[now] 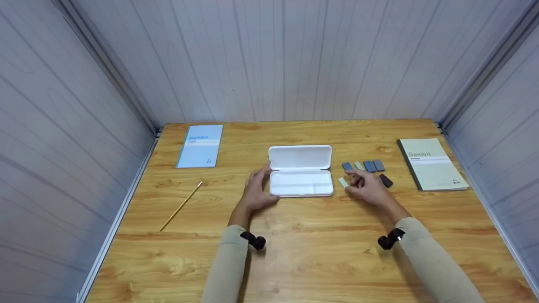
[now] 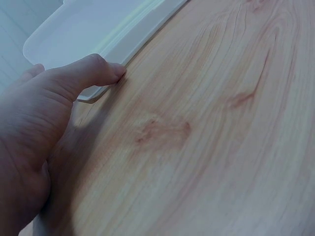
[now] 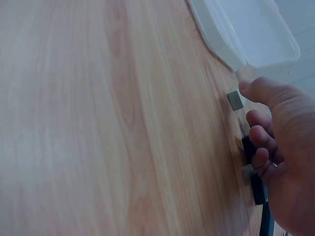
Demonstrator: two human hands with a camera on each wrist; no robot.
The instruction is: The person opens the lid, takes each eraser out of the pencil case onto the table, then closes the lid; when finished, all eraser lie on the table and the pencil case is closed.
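A white pencil case (image 1: 301, 184) lies with its lid (image 1: 300, 157) raised at the back; its tray has compartments. My left hand (image 1: 255, 191) holds the case's left end, thumb on the front edge and fingers along the side. My right hand (image 1: 367, 187) is low over the table, right of the case. Its thumb tip is at the near end of a small pale green eraser-like block (image 1: 342, 182), its index finger reaches out beyond, and the other fingers are curled. In the right wrist view, the thumb partly covers this block (image 3: 235, 100); a firm pinch is not visible.
Beyond my right hand lie blue blocks (image 1: 369, 166), another pale green block (image 1: 358, 166) and a grey one (image 1: 379, 165). A black block (image 1: 386, 181) sits beside its knuckles. Notebooks lie left (image 1: 200, 146) and right (image 1: 433, 164); a yellow pencil (image 1: 181, 206) lies left. Panels surround the table.
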